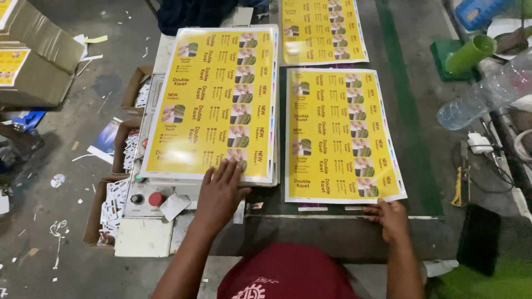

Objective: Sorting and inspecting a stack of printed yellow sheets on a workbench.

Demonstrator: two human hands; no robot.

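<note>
From the head camera, the left hand [220,191] lies flat, fingers spread, on the near edge of a stack [213,102] of yellow printed sheets; it presses down and grips nothing. The stack sits on a machine top, and its lower layers show only as thin white edges at the right and near sides. The right hand [392,217] rests at the near right corner of a single sheet [341,135] lying just beside the stack; its fingers curl at the sheet's edge, but whether they pinch the paper or only touch it is hard to tell. A third sheet [321,30] lies farther off, cut by the top of the frame. The person's red shirt hides the closest part of the bench. The single sheet lies on a dark green bench [421,144]. Below the stack a control panel with a red button [155,198] is partly covered by paper scraps. Left of it, open cartons [108,207] hold small cards on a grey concrete floor littered with offcuts. At the right, a clear bottle [487,91] and a green tube [470,54] lie among blurred clutter.
</note>
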